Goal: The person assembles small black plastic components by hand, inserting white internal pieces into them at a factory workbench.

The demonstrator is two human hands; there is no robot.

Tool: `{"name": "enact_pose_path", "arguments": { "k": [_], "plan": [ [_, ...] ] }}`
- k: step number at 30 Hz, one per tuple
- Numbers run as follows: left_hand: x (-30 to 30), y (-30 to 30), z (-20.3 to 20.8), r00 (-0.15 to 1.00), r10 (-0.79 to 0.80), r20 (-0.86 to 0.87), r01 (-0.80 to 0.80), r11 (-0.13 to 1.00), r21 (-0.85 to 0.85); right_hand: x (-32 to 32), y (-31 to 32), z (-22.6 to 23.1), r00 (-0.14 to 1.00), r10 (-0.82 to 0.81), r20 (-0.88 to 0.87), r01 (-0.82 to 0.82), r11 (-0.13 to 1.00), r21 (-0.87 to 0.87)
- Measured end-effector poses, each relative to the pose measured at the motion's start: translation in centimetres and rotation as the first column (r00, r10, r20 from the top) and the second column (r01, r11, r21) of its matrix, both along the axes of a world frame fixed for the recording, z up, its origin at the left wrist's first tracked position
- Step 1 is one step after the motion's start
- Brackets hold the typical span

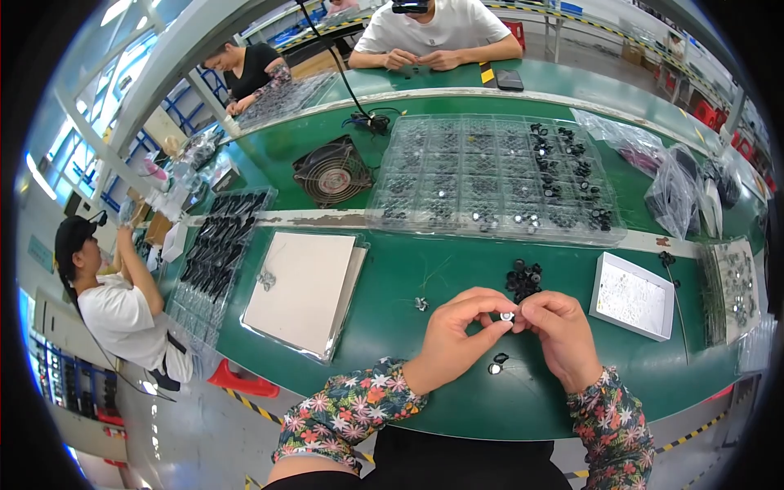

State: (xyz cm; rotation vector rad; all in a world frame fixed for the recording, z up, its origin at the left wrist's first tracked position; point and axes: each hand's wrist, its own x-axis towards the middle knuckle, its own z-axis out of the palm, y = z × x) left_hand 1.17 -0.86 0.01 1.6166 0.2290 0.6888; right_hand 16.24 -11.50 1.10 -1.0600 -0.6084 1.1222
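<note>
Head view: small round silver-and-white metal part point(507, 316) pinched between fingertips of both hands, left hand point(459, 331) and right hand point(563, 331) meeting over green bench. Loose black rubber rings point(523, 278) lie just beyond, nearer right hand.

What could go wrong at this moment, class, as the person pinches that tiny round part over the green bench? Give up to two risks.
1. The small round part is held only by the fingers of the left hand and right hand; it may slip and roll away.
2. Two loose parts lie just under the hands, near the bench edge; a wrist might sweep them off.
</note>
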Motion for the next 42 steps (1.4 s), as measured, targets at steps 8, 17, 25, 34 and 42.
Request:
{"name": "enact_pose_path", "arguments": {
  "k": [8,17,25,34,42],
  "plan": [
    [-0.3,0.3,0.9,0.991,0.101,0.084,-0.091,0.989,-0.116,0.9,0.0,0.5,0.993,-0.115,0.001,0.115,0.993,-0.03],
    [-0.7,1.5,1.9,0.972,0.175,0.16,-0.142,0.969,-0.201,2.5,0.6,0.8,0.984,-0.181,-0.007,0.181,0.983,-0.009],
    [0.0,0.8,2.0,0.997,0.046,0.056,-0.034,0.982,-0.186,2.3,0.2,2.3,0.482,-0.531,0.697,0.243,0.845,0.476],
    [-0.6,0.3,2.1,0.997,-0.007,-0.075,-0.01,0.972,-0.233,0.2,-0.2,2.3,0.077,-0.425,0.902,-0.019,0.904,0.428],
    [-0.6,0.7,2.1,0.996,-0.067,-0.062,0.038,0.921,-0.387,-0.1,-0.2,2.3,-0.035,-0.449,0.893,-0.014,0.893,0.449]
  ]
}}
